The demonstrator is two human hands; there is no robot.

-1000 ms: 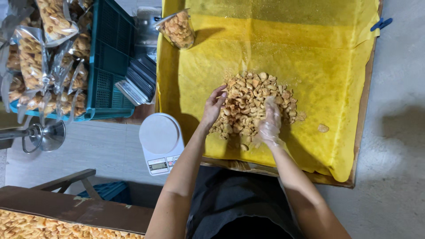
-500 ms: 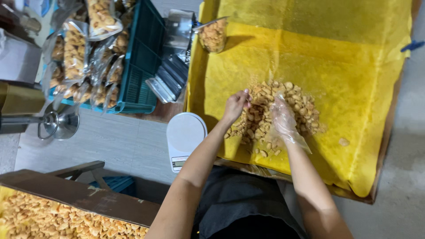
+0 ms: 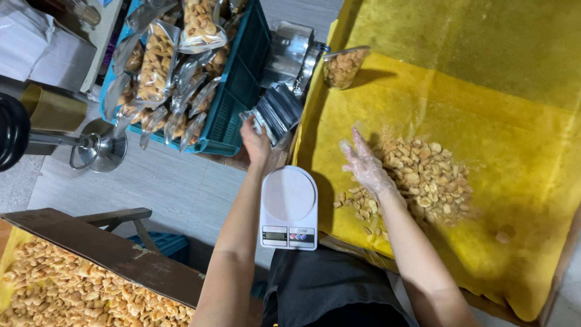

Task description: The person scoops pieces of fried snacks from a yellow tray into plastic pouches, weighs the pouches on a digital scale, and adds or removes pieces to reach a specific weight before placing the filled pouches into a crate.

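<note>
The left hand [image 3: 255,142] reaches to a stack of empty clear bags [image 3: 275,112] beside a teal crate [image 3: 239,91], fingers touching the top bag; whether it is gripped cannot be told. The right hand [image 3: 366,166], in a thin clear glove, lies open on a pile of crackers [image 3: 423,181] in a yellow-lined tray [image 3: 484,91]. The crate holds filled cracker bags [image 3: 158,60]. A filled bag [image 3: 344,65] stands in the tray's corner. A white scale [image 3: 289,207] sits between the arms.

clear pouches [image 3: 275,112] stacked beside teal crate; golden snack pile [image 3: 423,181] heaped loose on yellow sheet.
</note>
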